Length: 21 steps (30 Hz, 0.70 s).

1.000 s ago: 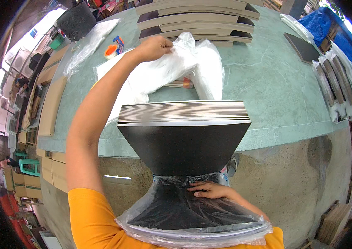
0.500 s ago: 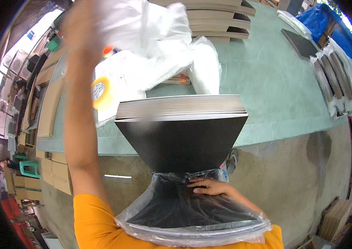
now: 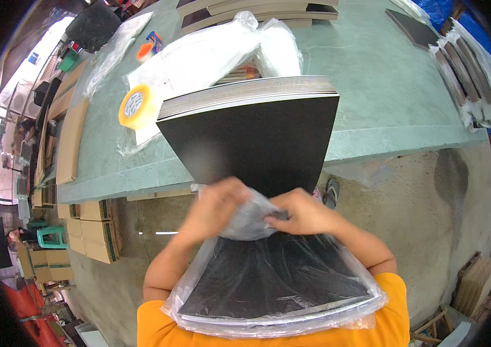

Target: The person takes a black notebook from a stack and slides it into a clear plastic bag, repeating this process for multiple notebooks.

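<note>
- A thin, crumpled sheet of translucent whitish plastic film [image 3: 251,218], bunched into soft folds and creases, is between the two hands, at the near end of the standing stack.
- That stack of flat boards [image 3: 257,139] has a smooth matte-black front face and many thin, pale layers showing along its top edge; its upper part is in front of the marbled green table [image 3: 372,87].
- Nearer the person's body, a second black stack in clear, wrinkled plastic wrapping [image 3: 280,272] fans out toward the orange shirt [image 3: 393,306], with a pale band along its near edge.
- The right hand [image 3: 306,214] pinches the film between thumb and fingers.
- The left hand [image 3: 219,202] is blurred at the film's other side; I cannot tell how its fingers are set.
- Half a second ago the left arm stretched over the table beside a big spread of white plastic, and the right hand lay flat on the wrapped stack.
- Now both hands meet at the film.
</note>
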Tool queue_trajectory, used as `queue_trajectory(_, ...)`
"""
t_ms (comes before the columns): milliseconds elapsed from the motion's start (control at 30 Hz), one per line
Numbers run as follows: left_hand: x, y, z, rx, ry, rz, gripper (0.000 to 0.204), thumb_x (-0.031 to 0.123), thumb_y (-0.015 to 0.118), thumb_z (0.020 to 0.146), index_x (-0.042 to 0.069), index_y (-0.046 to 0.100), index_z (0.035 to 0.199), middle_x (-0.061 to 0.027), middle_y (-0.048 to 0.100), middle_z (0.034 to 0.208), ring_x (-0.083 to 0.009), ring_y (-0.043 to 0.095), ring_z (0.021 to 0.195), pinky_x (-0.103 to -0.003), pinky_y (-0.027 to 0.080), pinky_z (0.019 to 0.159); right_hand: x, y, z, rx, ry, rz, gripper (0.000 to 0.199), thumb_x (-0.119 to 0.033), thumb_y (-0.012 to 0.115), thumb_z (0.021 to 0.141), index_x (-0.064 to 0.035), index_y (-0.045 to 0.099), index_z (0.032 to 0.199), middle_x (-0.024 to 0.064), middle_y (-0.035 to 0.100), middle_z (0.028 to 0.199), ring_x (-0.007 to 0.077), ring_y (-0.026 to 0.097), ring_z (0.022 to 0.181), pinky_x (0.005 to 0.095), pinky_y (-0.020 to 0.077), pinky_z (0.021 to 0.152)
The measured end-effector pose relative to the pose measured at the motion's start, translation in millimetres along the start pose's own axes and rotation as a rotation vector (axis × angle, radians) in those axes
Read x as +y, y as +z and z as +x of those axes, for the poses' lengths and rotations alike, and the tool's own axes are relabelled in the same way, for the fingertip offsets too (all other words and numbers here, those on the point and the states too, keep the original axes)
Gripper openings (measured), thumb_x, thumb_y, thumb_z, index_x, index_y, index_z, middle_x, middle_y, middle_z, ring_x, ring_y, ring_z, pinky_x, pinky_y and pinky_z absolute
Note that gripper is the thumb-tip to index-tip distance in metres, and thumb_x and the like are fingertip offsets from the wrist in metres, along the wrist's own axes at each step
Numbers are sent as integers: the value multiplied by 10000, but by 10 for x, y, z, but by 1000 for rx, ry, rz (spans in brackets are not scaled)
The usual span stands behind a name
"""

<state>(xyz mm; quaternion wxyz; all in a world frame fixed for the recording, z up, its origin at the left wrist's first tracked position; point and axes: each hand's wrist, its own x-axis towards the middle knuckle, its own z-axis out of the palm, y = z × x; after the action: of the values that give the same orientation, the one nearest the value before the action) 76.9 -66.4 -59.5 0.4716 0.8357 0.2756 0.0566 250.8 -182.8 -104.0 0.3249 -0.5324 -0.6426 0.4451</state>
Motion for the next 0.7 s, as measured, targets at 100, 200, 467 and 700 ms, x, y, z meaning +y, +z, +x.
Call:
queue_trajectory(100, -195, -291, -81, 467, -77, -323, 195, 212, 499, 855, 25, 525, 805, -3, 508, 672, -88, 458, 621, -221, 374, 579, 42, -310, -137, 413, 114, 840, 317, -244, 592, 766, 22, 562, 935, 129, 612, 812, 217, 597, 718, 352, 475, 658)
queue_trajectory(200, -278, -368, -108, 587, -78, -661, 209, 216, 476, 881, 36, 514, 780, 33, 495, 691, -32, 418, 622, -183, 353, 574, 191, -425, -165, 125, -116, 1361, 567, -380, 584, 756, 31, 450, 1123, 163, 546, 1028, 229, 526, 971, 357, 405, 839)
queue_trajectory(467, -363, -363, -122, 698, -21, -722, 195, 213, 493, 875, 32, 512, 806, 28, 499, 696, -24, 413, 624, -174, 349, 570, 80, -237, -95, 179, 192, 848, 166, -104, 691, 702, 1, 612, 803, 25, 608, 720, 63, 543, 648, 191, 434, 589)
queue_trajectory(700, 17, -385, -221, 920, 55, 145, 143, 162, 595, 783, 29, 547, 762, -13, 497, 624, -84, 423, 552, -225, 369, 520, 183, -216, -142, 256, 243, 1007, 148, -122, 676, 721, -15, 595, 783, 19, 591, 716, 64, 526, 630, 202, 421, 578)
